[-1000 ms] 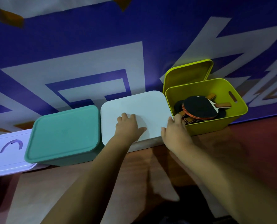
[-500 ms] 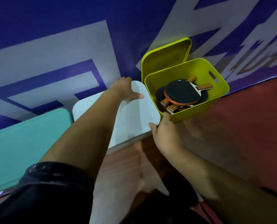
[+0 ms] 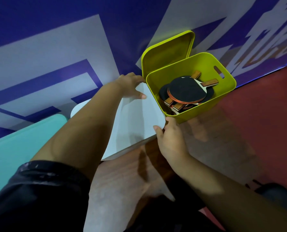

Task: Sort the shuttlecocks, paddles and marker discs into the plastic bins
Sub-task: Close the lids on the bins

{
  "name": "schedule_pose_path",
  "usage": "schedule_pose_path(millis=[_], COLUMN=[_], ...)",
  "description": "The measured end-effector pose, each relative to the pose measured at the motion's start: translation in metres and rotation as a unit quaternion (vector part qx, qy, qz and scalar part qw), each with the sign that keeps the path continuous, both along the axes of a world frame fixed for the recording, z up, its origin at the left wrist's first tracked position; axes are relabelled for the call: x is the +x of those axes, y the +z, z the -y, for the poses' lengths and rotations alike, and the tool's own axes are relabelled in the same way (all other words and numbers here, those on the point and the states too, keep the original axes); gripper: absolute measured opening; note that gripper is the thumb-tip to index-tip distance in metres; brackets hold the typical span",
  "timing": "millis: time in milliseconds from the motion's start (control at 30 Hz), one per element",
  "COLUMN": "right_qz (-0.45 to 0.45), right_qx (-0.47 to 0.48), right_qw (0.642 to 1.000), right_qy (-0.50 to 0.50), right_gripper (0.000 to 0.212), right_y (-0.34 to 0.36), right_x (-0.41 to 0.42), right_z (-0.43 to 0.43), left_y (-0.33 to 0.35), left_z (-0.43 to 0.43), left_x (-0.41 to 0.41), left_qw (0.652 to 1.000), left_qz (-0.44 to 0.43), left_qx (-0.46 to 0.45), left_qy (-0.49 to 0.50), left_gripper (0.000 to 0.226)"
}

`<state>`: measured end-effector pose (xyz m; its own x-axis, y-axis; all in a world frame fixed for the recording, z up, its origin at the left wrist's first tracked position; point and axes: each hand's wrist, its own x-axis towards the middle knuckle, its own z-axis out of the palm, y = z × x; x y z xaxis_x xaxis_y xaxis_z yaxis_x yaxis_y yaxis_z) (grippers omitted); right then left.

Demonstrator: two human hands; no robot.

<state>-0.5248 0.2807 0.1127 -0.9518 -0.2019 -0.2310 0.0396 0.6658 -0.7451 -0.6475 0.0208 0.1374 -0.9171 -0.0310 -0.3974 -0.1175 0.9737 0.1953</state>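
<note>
A white bin with its lid (image 3: 136, 121) on stands in the middle, against the wall. My left hand (image 3: 131, 87) grips the lid's far right corner, thumb on top. My right hand (image 3: 168, 136) holds the lid's near right corner. Right beside it stands an open yellow-green bin (image 3: 226, 84) holding several black-and-orange paddles (image 3: 185, 91). Its yellow-green lid (image 3: 166, 54) leans upright behind it against the wall. No shuttlecocks or marker discs show.
A teal bin with its lid on (image 3: 22, 148) sits left of the white one. All bins stand against a blue and white banner wall (image 3: 55, 47). Brown and red floor (image 3: 239, 139) lies in front and to the right.
My left hand has left the middle of the white lid and reached to its far right corner. My right hand stays at the near right corner. The view has shifted right and closer.
</note>
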Motion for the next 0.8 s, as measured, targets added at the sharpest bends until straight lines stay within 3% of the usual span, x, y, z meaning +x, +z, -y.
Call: schedule_pose_path(millis=[233, 533, 633, 800], right_qz=[-0.005, 0.011, 0.018, 0.049], right_qx=[0.001, -0.027, -0.024, -0.07], right_qw=[1.0, 0.999, 0.999, 0.996], right_qy=[-0.006, -0.014, -0.013, -0.038], right_gripper=[0.046, 0.04, 0.042, 0.033], right_y=[-0.006, -0.016, -0.017, -0.025], right_x=[0.002, 0.003, 0.002, 0.008], right_z=[0.0, -0.002, -0.002, 0.001], left_y=[0.003, -0.006, -0.005, -0.014], left_z=[-0.001, -0.005, -0.006, -0.003], left_x=[-0.011, -0.009, -0.004, 0.012], left_qw=[0.999, 0.999, 0.998, 0.995], left_qz=[0.023, -0.019, -0.019, -0.075], left_qx=[-0.036, 0.016, 0.048, 0.005], left_qy=[-0.024, -0.045, -0.021, 0.059], left_gripper=[0.081, 0.068, 0.067, 0.07])
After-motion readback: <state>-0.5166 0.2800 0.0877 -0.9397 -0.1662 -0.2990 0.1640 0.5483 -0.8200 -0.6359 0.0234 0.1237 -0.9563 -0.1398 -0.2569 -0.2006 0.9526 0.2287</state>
